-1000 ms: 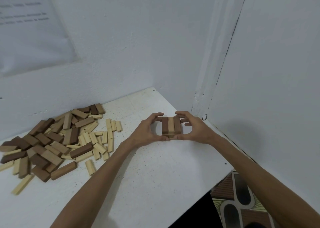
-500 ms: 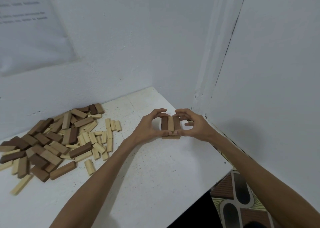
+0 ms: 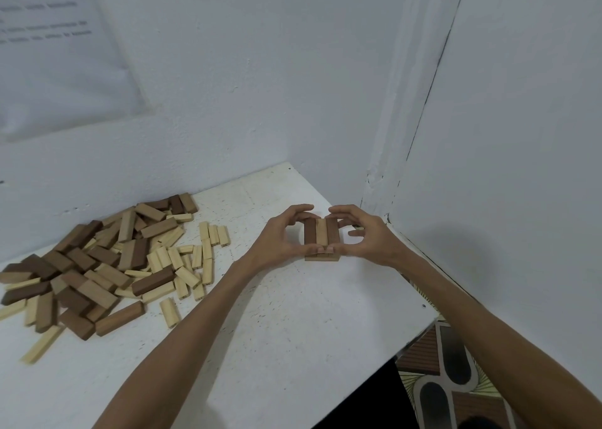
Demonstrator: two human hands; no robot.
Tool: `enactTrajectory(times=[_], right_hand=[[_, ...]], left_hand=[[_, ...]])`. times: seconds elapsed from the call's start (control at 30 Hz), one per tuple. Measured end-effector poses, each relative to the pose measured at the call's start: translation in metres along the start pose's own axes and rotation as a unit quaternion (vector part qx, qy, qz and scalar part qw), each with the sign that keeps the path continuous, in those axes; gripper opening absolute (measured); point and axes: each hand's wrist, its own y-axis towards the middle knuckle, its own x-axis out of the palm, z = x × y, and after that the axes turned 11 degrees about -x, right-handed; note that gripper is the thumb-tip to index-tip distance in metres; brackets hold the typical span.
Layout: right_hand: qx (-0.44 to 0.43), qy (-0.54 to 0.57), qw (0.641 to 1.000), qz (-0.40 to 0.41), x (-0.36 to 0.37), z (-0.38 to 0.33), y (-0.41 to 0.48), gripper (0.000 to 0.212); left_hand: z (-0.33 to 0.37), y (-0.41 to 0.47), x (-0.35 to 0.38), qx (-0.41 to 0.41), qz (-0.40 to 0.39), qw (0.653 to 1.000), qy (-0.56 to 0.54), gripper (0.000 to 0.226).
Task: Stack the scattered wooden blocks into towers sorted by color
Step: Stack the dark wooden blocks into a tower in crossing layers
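Little has moved: left hand (image 3: 280,238) and right hand (image 3: 369,238) stay curled round the stack (image 3: 321,236)
Thumbs press its near end, fingers its far end, a half-closed pinch likely squaring the rows; it sits on the table (image 3: 277,347) by the far right corner, well apart from the loose pile (image 3: 97,266) at left

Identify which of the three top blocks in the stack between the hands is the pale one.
The middle block on the stack; the left block and right block are dark brown.
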Motion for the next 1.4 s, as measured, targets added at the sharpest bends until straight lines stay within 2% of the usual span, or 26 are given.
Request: enactTrajectory(times=[0.3,0.43,0.57,0.77,1.0,1.4], right_hand=[[-0.003,-0.002,1.000,-0.007,0.000,-0.001,-0.001,0.079],[-0.014,-0.033,0.999,-0.005,0.000,-0.006,-0.002,0.066],[-0.045,-0.104,0.993,-0.022,-0.002,-0.017,0.005,0.053],[-0.074,-0.171,0.980,-0.074,0.007,-0.046,0.022,0.058],[-0.120,-0.219,0.962,-0.113,0.041,-0.072,0.044,0.057],[-0.163,-0.212,0.948,-0.172,0.117,-0.110,0.072,0.049]], left_hand=[[0.000,0.000,0.000,-0.009,-0.017,1.000,-0.005,0.092],[-0.001,-0.003,-0.008,-0.009,-0.031,0.999,0.006,0.098],[-0.002,-0.008,-0.025,-0.017,-0.028,0.999,0.040,0.075],[0.002,-0.024,-0.053,-0.017,-0.011,0.995,0.102,0.055],[-0.012,-0.061,-0.095,-0.028,0.062,0.979,0.193,0.042],[-0.054,-0.141,-0.149,-0.100,0.147,0.958,0.226,0.038]])
